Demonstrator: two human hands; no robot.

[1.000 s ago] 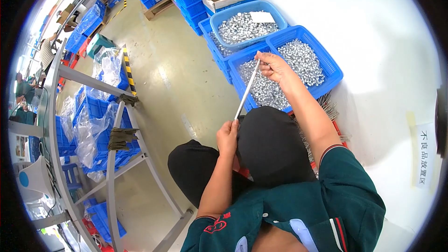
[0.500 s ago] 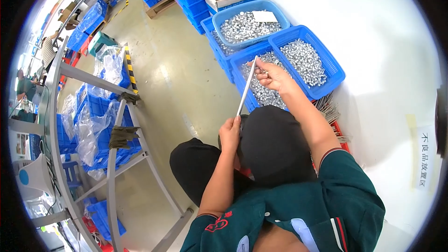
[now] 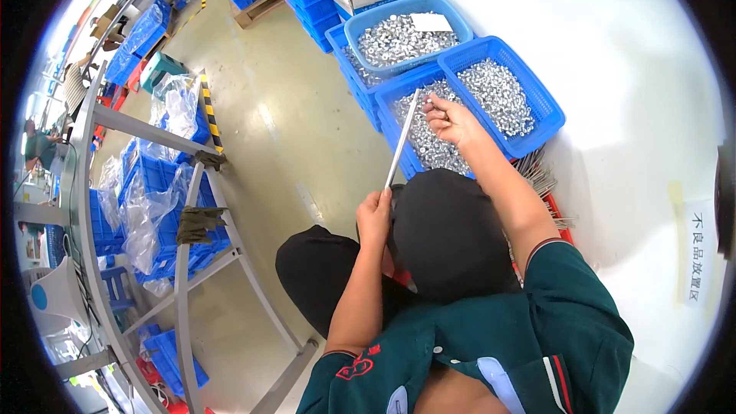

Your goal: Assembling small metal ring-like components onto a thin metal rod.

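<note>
My left hand (image 3: 374, 217) is closed round the lower end of a thin silver metal rod (image 3: 402, 142), which slants up and away from me. Beside the rod's upper tip is my right hand (image 3: 454, 123), its thumb and fingers pinched together. Whatever sits between those fingertips is too small to make out. Both the tip and this hand are above a blue bin (image 3: 389, 138) filled with small silver nuts (image 3: 435, 146). To its right, a blue basket (image 3: 553, 116) holds more such nuts.
Behind them stands a light-blue tub (image 3: 353, 34) of nuts with a white card (image 3: 432, 22) on top. Thin metal rods (image 3: 534, 175) lie in a red crate by my right knee. A grey metal frame (image 3: 184, 284) rises at left, near blue crates (image 3: 157, 222) and plastic wrap.
My right hand has come away from the rod's tip, slightly to the right. The rod still points over the bin, in my left hand.
</note>
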